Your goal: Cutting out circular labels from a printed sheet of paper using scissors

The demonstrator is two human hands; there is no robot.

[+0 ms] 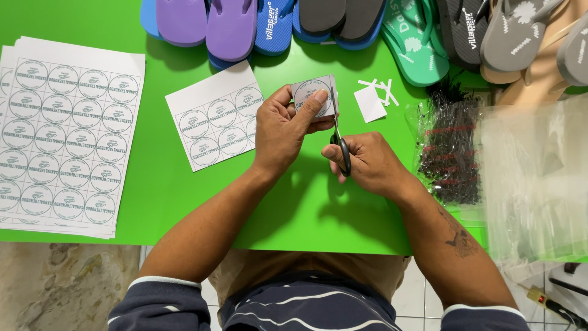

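Note:
My left hand [283,130] pinches a small white paper piece [306,92] printed with one round label, thumb on its face. My right hand [366,160] grips black-handled scissors [339,132], whose blades point up along the paper's right edge. Both hands hover over the green table [306,208]. Left of my left hand lies a partly cut label sheet [214,116] with several round labels.
A stack of full label sheets [64,135] lies at the left. White paper scraps [373,98] sit right of the scissors. Several flip-flops [233,24] in purple, blue, grey, green and tan line the far edge. Clear plastic bags [533,178] and a bag of black fasteners [450,153] are at right.

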